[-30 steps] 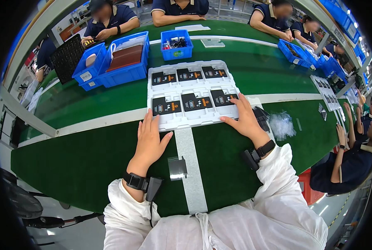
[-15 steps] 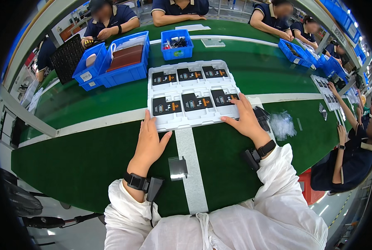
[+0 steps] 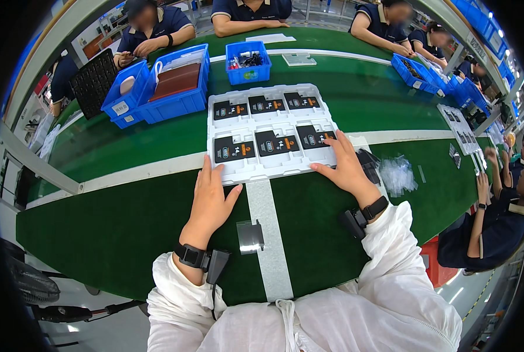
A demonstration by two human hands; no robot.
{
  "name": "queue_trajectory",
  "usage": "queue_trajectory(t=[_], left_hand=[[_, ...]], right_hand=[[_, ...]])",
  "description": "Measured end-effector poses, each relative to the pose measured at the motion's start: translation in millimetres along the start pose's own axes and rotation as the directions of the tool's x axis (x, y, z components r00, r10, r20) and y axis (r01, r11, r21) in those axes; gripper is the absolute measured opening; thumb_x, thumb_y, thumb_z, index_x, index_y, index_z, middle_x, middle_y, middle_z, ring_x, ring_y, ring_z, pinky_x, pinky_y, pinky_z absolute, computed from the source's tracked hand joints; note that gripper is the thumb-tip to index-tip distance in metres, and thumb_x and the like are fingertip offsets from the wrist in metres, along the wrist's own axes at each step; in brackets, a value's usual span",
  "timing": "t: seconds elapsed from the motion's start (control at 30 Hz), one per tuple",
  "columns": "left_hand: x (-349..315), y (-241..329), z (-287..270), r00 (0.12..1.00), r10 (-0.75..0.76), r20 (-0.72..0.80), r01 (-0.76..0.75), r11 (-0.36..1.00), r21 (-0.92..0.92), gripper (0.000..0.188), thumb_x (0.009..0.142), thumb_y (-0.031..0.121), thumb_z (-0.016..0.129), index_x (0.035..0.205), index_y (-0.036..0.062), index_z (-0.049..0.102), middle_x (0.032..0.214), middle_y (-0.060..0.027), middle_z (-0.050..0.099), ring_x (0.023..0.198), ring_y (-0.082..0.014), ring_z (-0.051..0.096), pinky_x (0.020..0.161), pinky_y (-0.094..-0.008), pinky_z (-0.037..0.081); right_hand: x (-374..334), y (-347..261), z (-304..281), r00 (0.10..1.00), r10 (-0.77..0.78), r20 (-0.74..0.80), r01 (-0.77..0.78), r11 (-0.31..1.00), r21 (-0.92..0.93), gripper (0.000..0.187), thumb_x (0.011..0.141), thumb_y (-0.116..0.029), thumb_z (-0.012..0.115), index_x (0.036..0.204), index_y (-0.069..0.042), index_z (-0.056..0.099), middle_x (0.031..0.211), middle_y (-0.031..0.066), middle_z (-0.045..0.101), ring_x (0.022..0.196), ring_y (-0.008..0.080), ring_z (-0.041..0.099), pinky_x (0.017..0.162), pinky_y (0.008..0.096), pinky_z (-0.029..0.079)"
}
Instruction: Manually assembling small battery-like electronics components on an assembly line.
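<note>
A white plastic tray lies on the green bench, its pockets holding several flat black phone batteries with orange markings. Against its near left corner rests my left hand, fingers stretched and thumb spread apart. My right hand is at the near right edge, with its fingers extended along the side and its fingertips close to the right battery. Both hands are open and touch the tray without wrapping round it. Between my forearms lies a small clear film piece with a dark edge.
Right of the tray are dark pieces and a pile of clear film. Blue bins stand at the far left, a smaller blue bin behind the tray. Another tray lies near a co-worker at right.
My hands and the tray have barely moved. At right, a co-worker's hand has drawn back from the other tray. The far-left co-worker's hands have shifted slightly.
</note>
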State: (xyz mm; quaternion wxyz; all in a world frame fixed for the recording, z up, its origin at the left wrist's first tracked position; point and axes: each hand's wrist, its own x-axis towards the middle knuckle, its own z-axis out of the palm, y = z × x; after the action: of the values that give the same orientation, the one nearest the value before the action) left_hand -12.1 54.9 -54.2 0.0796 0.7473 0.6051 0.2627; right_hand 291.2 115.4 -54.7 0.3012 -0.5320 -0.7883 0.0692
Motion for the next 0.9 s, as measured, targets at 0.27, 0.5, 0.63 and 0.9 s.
queue_trajectory(t=[0.27, 0.5, 0.63, 0.9], left_hand=[[-2, 4, 0, 0.999, -0.04, -0.008, 0.04, 0.998, 0.038, 0.049, 0.081, 0.028, 0.061, 0.123, 0.0106, 0.045, 0.139, -0.0278, 0.015, 0.127, -0.0424, 0.022, 0.102, -0.047, 0.022], [8, 19, -3, 0.997, 0.078, 0.025, -0.081, 0.985, 0.151, 0.04, 0.082, 0.037, 0.056, 0.12, 0.0251, 0.053, 0.142, -0.0235, 0.012, 0.133, -0.0371, 0.005, 0.101, -0.0578, -0.001], [10, 22, -3, 0.994, 0.082, 0.069, -0.09, 0.987, 0.132, 0.037, 0.083, 0.038, 0.054, 0.118, 0.0253, 0.055, 0.142, -0.0212, 0.013, 0.133, -0.0358, 0.006, 0.1, -0.0592, -0.003], [12, 24, 0, 0.988, 0.154, -0.002, -0.153, 0.985, 0.077, 0.038, 0.083, 0.036, 0.055, 0.112, 0.0122, 0.054, 0.141, -0.021, 0.016, 0.133, -0.0344, 0.008, 0.1, -0.0585, -0.004]], right_hand=[[0, -1, 0, 1.0, 0.005, 0.002, -0.005, 1.0, 0.0, 0.065, 0.068, -0.037, 0.072, 0.113, 0.004, 0.047, 0.127, 0.0318, 0.032, 0.122, 0.0439, 0.029, 0.1, 0.0457, 0.028], [0, 0, 1, 1.0, -0.001, -0.01, 0.001, 1.0, 0.011, 0.066, 0.068, -0.037, 0.072, 0.112, 0.004, 0.047, 0.127, 0.0314, 0.033, 0.122, 0.0438, 0.029, 0.1, 0.0457, 0.028], [0, 1, 0, 1.0, 0.006, -0.003, -0.006, 1.0, 0.007, 0.066, 0.068, -0.038, 0.072, 0.112, 0.004, 0.047, 0.127, 0.0315, 0.032, 0.122, 0.0435, 0.029, 0.1, 0.0454, 0.028], [1, 1, -2, 1.0, 0.023, 0.013, -0.023, 1.0, 0.01, 0.066, 0.069, -0.038, 0.072, 0.113, 0.004, 0.047, 0.128, 0.0321, 0.032, 0.122, 0.0435, 0.029, 0.1, 0.0448, 0.028]])
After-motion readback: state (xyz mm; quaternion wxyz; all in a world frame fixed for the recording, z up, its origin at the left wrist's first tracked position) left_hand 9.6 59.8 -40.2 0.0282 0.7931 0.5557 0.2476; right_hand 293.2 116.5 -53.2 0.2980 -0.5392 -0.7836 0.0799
